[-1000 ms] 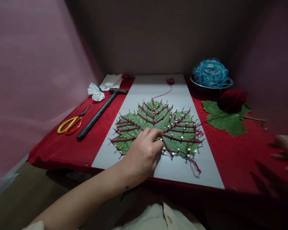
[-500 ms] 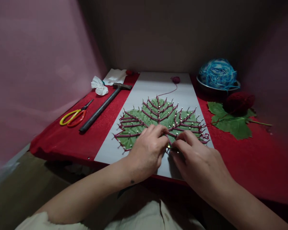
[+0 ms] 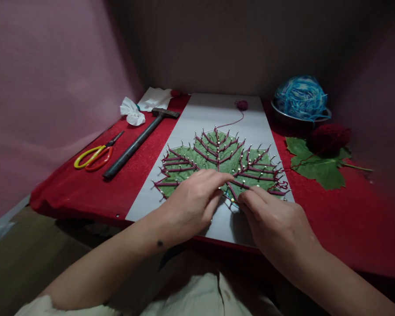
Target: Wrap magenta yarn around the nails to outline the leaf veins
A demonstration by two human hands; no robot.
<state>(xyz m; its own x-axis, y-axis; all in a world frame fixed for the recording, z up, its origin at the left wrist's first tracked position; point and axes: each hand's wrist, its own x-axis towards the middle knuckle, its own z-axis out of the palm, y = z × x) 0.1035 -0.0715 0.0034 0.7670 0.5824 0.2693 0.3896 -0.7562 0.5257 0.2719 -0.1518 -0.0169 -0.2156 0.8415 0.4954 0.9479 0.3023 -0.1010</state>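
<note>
A green leaf (image 3: 232,164) lies on the white board (image 3: 202,112), ringed with nails and laced with dark red yarn (image 3: 207,150) along its veins. Over its lower left part is my left hand (image 3: 197,199), index finger stretched out and thumb apart below it; its other fingers are hidden. My right hand (image 3: 270,208) is closed in a pinch at the lower right edge. A thin strand of light blue yarn (image 3: 228,194) shows between the hands, around the bottom nails, and leads towards the right fingertips. The pinched end itself is hidden.
Left on the red cloth (image 3: 69,193) lie scissors (image 3: 98,153), a hammer (image 3: 138,142) and crumpled white tissue (image 3: 132,112). A small purple yarn ball (image 3: 242,105) sits at the back. At right are a blue yarn ball (image 3: 301,97) in a metal bowl (image 3: 294,118), red yarn (image 3: 329,138) and a loose leaf (image 3: 329,171).
My left hand has shifted slightly left, and its index finger has straightened away from the thumb. My right hand stays pinched near the bottom nails. The view has shifted slightly.
</note>
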